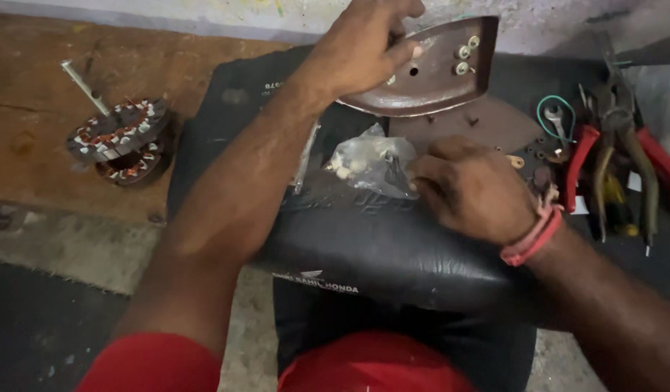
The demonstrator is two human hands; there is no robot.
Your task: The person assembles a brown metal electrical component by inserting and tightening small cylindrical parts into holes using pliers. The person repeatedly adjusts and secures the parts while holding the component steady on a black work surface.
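Observation:
My left hand [364,47] grips a brown metal iron soleplate [436,76], holding it tilted up off the black padded seat [364,239]; white terminals show near its wide end. My right hand [469,185], with red bands at the wrist, rests knuckles-up on the seat, fingers curled at the edge of a clear plastic bag [371,163] of small pale parts. Whether the fingers pinch anything is hidden. A second flat brown plate [487,123] lies under the raised one.
A wound motor stator with a shaft [117,138] sits on the wooden bench [30,145] at left. Pliers and red-handled tools [618,160], a small spanner inside a green wire loop [556,116] and loose screws lie at right. Concrete floor below.

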